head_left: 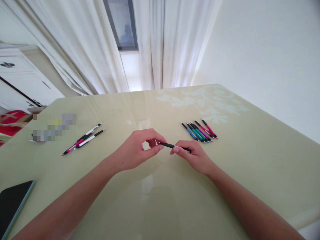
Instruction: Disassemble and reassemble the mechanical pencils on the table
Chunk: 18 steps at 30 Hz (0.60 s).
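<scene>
A slim black pen (167,145) is held level above the table, between my two hands. My left hand (141,148) pinches its left end with thumb and fingertips, the fingers curved into a ring. My right hand (191,154) has thumb and fingers closed on the pen's barrel, hiding part of it; its dark right end shows beyond the thumb. Just behind my right hand lies a slanted row of several pens (196,131) with blue, green, purple and pink barrels and black grips. To the left of my left hand, a few pens (83,139) in white, black and pink lie close together.
The pale, glossy table (160,206) has a floral pattern at its far right. A dark phone-like or tablet-like device (15,203) lies at the near left edge. A blurred-out item (53,128) sits at the far left. Curtains (155,43) hang behind the table.
</scene>
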Tool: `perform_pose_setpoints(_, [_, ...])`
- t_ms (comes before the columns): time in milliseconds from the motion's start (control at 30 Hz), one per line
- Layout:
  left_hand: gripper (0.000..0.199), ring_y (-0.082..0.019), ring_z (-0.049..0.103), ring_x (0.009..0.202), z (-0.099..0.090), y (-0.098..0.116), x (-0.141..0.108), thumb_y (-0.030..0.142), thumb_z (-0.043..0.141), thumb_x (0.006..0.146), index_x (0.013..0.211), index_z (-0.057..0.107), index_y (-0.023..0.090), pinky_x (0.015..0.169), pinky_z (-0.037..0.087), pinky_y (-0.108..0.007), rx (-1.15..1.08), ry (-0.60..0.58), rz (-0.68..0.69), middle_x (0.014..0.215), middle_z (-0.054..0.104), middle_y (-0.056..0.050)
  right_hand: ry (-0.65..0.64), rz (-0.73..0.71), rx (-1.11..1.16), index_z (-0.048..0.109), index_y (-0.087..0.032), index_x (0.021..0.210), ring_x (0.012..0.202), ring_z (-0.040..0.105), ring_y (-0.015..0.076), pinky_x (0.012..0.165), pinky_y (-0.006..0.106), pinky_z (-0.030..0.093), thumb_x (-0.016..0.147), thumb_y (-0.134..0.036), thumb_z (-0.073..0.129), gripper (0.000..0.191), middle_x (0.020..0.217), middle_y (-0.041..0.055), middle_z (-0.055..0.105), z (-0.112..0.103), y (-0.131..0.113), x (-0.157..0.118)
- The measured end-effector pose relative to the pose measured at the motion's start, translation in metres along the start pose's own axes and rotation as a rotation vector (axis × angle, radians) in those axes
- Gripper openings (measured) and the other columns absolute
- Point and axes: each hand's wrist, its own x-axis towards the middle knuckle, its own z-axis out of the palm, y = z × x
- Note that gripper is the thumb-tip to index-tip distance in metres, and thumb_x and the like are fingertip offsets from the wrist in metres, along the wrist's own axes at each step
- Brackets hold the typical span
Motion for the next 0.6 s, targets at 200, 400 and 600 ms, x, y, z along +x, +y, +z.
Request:
perform_pose_setpoints(200, [0.021, -0.016, 0.067, 0.078, -0.002, -0.003, 0.001, 0.032, 0.065, 0.096, 0.114, 0.075, 0.026, 0.067, 0.052, -0.026, 0.041, 0.015, 0.015, 0.095, 0.073, -0.004, 0.06, -0.014, 0.023, 0.072, -0.017, 0.09, 0.06, 0.042, 0.012, 0.055, 0.026, 0.032, 0.097, -0.051, 0.063, 0.036, 0.072, 0.0009, 0.06, 0.002, -0.004, -0.002])
perform_pose_setpoints(400, [0.018, -0.02, 0.071, 0.094, -0.015, -0.008, 0.002, 0.035, 0.065, 0.097, 0.104, 0.077, 0.024, 0.081, 0.057, -0.029, -0.061, 0.092, -0.013, 0.105, 0.074, -0.007, 0.088, -0.031, 0.014, 0.072, -0.017, 0.088, 0.057, 0.041, 0.011, 0.051, 0.025, 0.03, 0.097, -0.048, 0.063, 0.034, 0.069, 0.0006, 0.059, 0.002, -0.007, -0.004])
perform_pose_setpoints(600, [0.024, -0.024, 0.077, 0.094, -0.013, -0.008, -0.001, 0.038, 0.077, 0.09, 0.104, 0.07, 0.02, 0.076, 0.061, -0.03, -0.391, 0.027, -0.193, 0.098, 0.079, -0.007, 0.129, -0.03, 0.02, 0.074, -0.016, 0.089, 0.053, 0.038, 0.0102, 0.049, 0.025, 0.026, 0.096, -0.048, 0.063, 0.034, 0.065, -0.0005, 0.055, 0.001, -0.009, -0.004])
